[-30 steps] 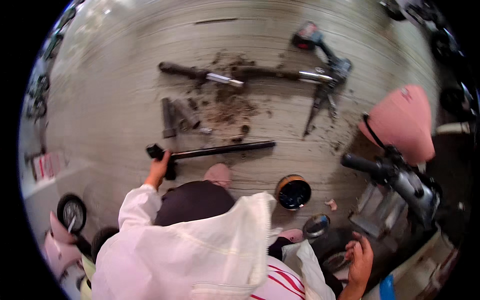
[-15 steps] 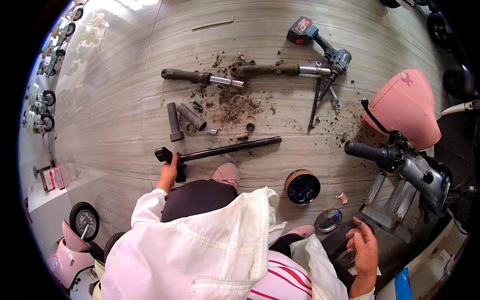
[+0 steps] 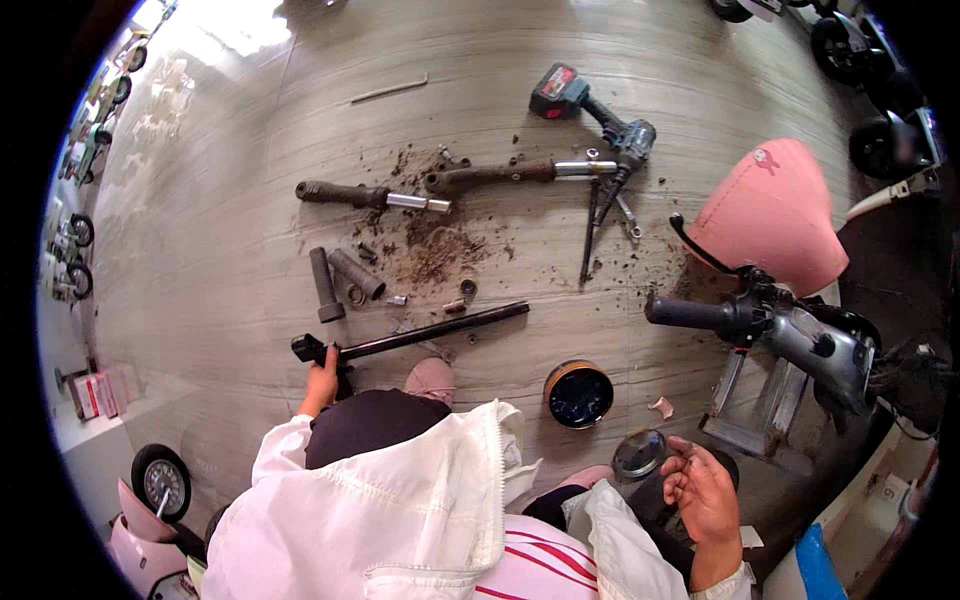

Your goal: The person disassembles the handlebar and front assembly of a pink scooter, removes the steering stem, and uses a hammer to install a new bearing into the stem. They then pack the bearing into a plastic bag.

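My left hand [image 3: 319,385] is closed round the clamp end of a black fork steering stem [image 3: 437,331]. The stem's long tube points right, slightly tilted, above the floor. My right hand [image 3: 706,500] is raised at the lower right, fingers loosely bent and apart, with dark smears on the fingertips. I see nothing held in it. Next to those fingertips lies a round lid [image 3: 637,455]. Farther left stands a round tin [image 3: 551,402] of dark blue grease. Two metal tubes [image 3: 325,287] and several small rings and sockets lie beyond the stem.
Two dirty fork legs [image 3: 345,194] [image 3: 497,177] lie beyond, amid crumbled dirt [image 3: 438,255]. A cordless impact wrench [image 3: 628,138] rests across some wrenches. At right are a pink scooter panel [image 3: 775,215] and a handlebar [image 3: 690,312]. A hex key [image 3: 390,90] lies far off.
The whole view has shifted, so the floor items sit farther left and mostly lower. My left hand keeps its hold on the stem. The right hand's fingers bend a little more, near the lid.
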The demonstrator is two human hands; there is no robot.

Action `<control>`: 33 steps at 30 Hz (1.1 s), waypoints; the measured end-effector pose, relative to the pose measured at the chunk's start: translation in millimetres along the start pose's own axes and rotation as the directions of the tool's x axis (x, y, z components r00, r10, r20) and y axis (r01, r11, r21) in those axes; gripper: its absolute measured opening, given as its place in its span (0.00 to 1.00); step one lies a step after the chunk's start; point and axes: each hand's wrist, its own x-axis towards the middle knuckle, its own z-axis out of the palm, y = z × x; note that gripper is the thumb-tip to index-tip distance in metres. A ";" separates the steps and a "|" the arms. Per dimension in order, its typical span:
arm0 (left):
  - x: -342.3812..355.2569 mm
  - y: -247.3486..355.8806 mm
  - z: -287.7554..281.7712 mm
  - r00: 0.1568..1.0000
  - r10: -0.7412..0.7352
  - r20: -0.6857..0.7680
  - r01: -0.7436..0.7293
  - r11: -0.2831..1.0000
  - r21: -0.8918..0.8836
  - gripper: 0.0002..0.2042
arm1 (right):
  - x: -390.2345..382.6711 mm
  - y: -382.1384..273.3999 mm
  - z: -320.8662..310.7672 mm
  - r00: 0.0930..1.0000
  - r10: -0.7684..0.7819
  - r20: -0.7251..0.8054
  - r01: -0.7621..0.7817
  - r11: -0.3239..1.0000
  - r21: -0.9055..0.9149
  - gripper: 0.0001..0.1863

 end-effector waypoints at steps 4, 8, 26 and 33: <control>23.0 -20.3 4.2 0.994 -0.095 -0.045 0.104 0.955 0.278 0.46 | -2.7 -3.2 -0.7 1.000 0.005 -0.005 -0.005 1.000 -0.016 0.20; 77.7 -84.1 4.0 0.997 -0.053 -0.050 0.069 0.913 0.403 0.48 | 1.9 -4.9 -5.9 0.999 -0.004 0.049 0.002 0.999 0.042 0.21; 31.0 -48.5 -21.1 0.997 -0.051 -0.051 0.058 0.987 0.150 0.41 | 3.6 1.2 1.7 0.992 -0.033 -0.120 0.022 0.996 -0.089 0.21; 14.6 -28.8 -0.9 0.995 -0.065 -0.073 0.057 0.993 -0.102 0.41 | 4.5 -0.5 -1.7 0.990 -0.022 -0.137 0.005 0.993 -0.118 0.22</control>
